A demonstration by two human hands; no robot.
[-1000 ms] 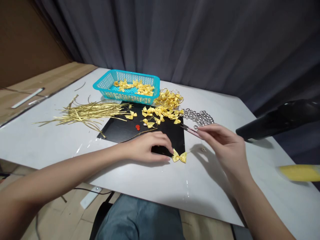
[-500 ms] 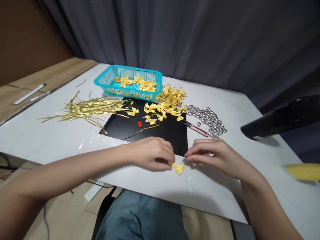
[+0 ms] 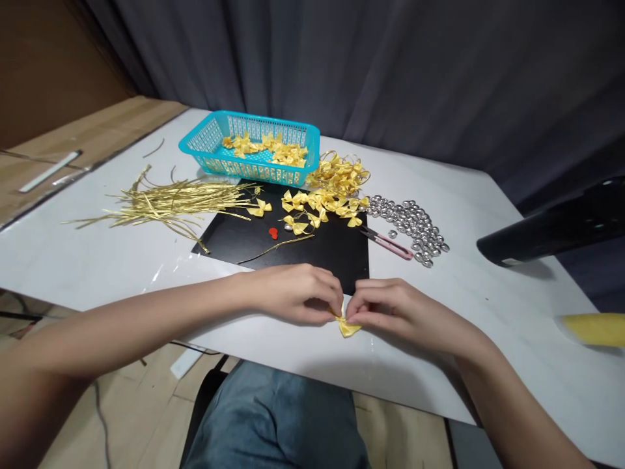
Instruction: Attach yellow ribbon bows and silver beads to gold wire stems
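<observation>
Near the table's front edge, a yellow ribbon bow (image 3: 348, 327) is between my two hands. My left hand (image 3: 305, 293) pinches the bow's left side with thumb and fingers. From the right, my right hand (image 3: 390, 305) has its thumb and fingertips closed on the bow's other side, close to the left fingertips. The fingers hide part of the bow, including its middle. Just beyond my hands lies a black mat (image 3: 336, 257), with a loose gold strand (image 3: 276, 247) and a small red piece (image 3: 273, 233) on it.
A blue basket (image 3: 249, 170) of yellow bows stands at the back, more bows (image 3: 336, 176) beside it. Gold twist ties (image 3: 180, 203) lie left. Pink-handled snips (image 3: 388, 243) and silver beads (image 3: 413, 225) lie right, near a black cylindrical object (image 3: 541, 231) and a yellow object (image 3: 593, 329).
My right hand has moved left to the bow and its fingertips have closed on it. My left hand keeps its pinch. The view has shifted slightly.
</observation>
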